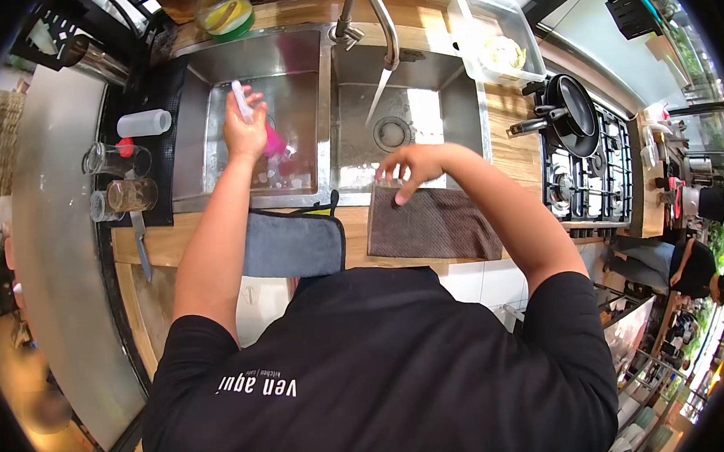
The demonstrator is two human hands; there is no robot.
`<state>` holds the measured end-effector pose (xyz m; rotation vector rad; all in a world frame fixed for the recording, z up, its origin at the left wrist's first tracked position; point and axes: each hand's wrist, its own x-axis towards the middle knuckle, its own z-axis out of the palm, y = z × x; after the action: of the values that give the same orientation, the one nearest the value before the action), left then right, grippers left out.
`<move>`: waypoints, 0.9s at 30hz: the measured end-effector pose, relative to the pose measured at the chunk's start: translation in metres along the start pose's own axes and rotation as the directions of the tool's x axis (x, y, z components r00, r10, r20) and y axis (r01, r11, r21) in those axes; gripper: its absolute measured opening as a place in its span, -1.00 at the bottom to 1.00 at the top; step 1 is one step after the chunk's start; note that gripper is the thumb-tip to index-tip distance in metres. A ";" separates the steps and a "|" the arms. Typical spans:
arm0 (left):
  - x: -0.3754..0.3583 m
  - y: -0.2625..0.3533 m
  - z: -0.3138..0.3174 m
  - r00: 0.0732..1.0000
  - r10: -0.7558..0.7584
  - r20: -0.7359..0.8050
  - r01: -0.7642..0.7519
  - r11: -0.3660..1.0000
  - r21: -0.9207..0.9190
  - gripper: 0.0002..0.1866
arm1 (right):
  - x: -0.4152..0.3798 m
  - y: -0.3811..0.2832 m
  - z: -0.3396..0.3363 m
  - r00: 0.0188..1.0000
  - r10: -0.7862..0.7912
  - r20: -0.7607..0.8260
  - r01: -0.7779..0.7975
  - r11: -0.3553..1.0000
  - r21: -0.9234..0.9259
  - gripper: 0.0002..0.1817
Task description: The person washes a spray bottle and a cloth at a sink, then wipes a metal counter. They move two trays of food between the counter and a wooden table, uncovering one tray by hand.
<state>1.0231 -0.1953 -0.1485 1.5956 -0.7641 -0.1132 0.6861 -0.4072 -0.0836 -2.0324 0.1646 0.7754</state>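
Over the left sink basin (294, 56), my left hand (246, 129) grips a white-handled utensil (242, 102). A pink thing (274, 140) shows just below that hand; whether it belongs to the utensil I cannot tell. My right hand (412, 169), fingers curved and apart, is over the front edge of the right basin (472, 120), by a brown cloth (437, 225). Nothing shows clearly in its fingers. Water runs from the faucet (389, 38) into the right basin. A grey cloth (292, 243) hangs over the counter's front edge.
Glasses (132, 194), a white bottle (144, 123) and a knife (141, 244) lie at the left. Behind the sink stands a green-based container (227, 19). A clear bin (500, 43), black pans (572, 114) and a stove (611, 169) are at the right. Another person (692, 268) stands far right.
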 end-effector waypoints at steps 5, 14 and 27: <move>-0.040 0.021 -0.011 0.916 -0.298 0.269 0.208 0.925 0.318 -0.37 | -0.010 0.027 0.017 0.976 -0.091 -0.200 0.131 0.972 0.196 -0.53; -0.053 0.052 -0.022 0.851 -0.415 0.321 0.264 0.868 0.420 0.05 | 0.050 -0.013 -0.080 0.552 0.080 -0.830 0.030 0.993 0.116 -0.72; -0.035 0.137 0.111 0.900 0.303 0.314 -0.363 0.919 0.156 -0.39 | 0.043 -0.050 -0.043 0.295 0.080 -0.952 0.279 0.946 0.166 -0.78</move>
<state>0.8859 -0.2678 -0.0574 1.6406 -1.3045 -0.0096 0.7597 -0.4061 -0.0568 -1.8942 0.7873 -0.6806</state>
